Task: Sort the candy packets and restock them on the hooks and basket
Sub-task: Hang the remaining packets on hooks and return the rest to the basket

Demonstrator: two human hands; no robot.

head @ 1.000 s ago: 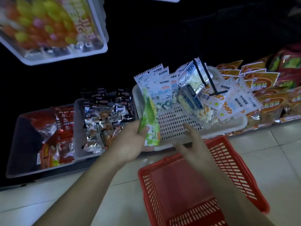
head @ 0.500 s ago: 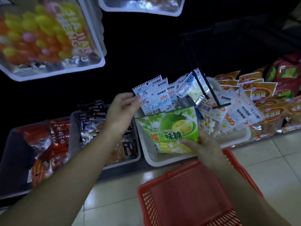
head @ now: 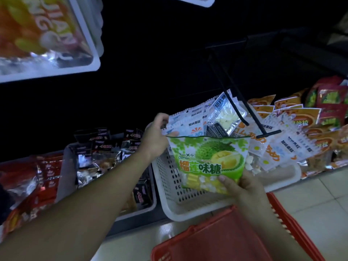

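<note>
My right hand [head: 243, 187] pinches the bottom edge of a green durian candy packet [head: 209, 161], holding it upright over the white perforated basket [head: 169, 196]. My left hand [head: 156, 136] grips the top left corner of the white and blue candy packets [head: 190, 121] that stand at the back of that basket. Behind them sits a clear packet of white candies [head: 224, 117]. Two black hooks [head: 250, 117] slant down from the dark shelf above the basket.
A red shopping basket [head: 222, 240] sits on the tiled floor below my hands. A grey bin of dark wrapped sweets [head: 105, 159] and red packets [head: 33, 181] lie to the left. Orange snack packets [head: 301, 113] line the right. A large candy bag [head: 43, 34] hangs at upper left.
The durian packet passed from my left hand to my right hand and now faces me. My left hand reached up and took hold of the white and blue packets.
</note>
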